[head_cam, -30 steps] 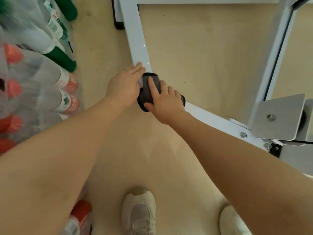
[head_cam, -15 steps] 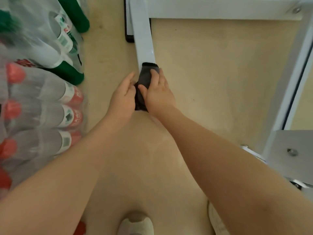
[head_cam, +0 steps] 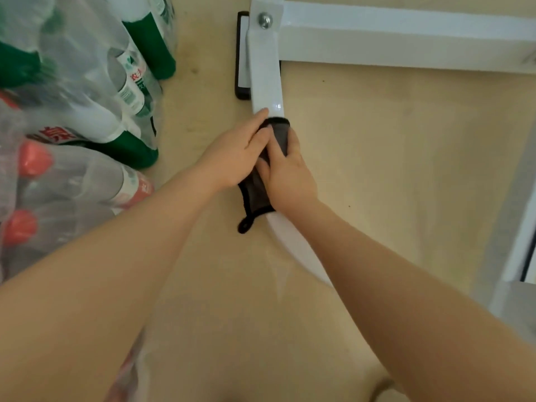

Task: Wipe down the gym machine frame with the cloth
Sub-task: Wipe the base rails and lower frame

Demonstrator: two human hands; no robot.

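Note:
A dark grey cloth is draped over the white floor bar of the gym machine frame, with a small loop hanging off its near corner. My right hand lies on the cloth's right side with its fingers curled round cloth and bar. My left hand rests on the cloth's left side with nearly straight fingers, the tips reaching the bare bar. The bar runs away from me to a bolted joint with a white cross bar.
Shrink-wrapped packs of plastic bottles with green and red caps are stacked on the floor at the left, close to my left arm. A black foot pad sits beside the bar's far end. A white upright stands at the right over beige floor.
Both hands and the cloth have slid along the bar toward its far bolted end. The view has shifted, so my shoes are out of sight.

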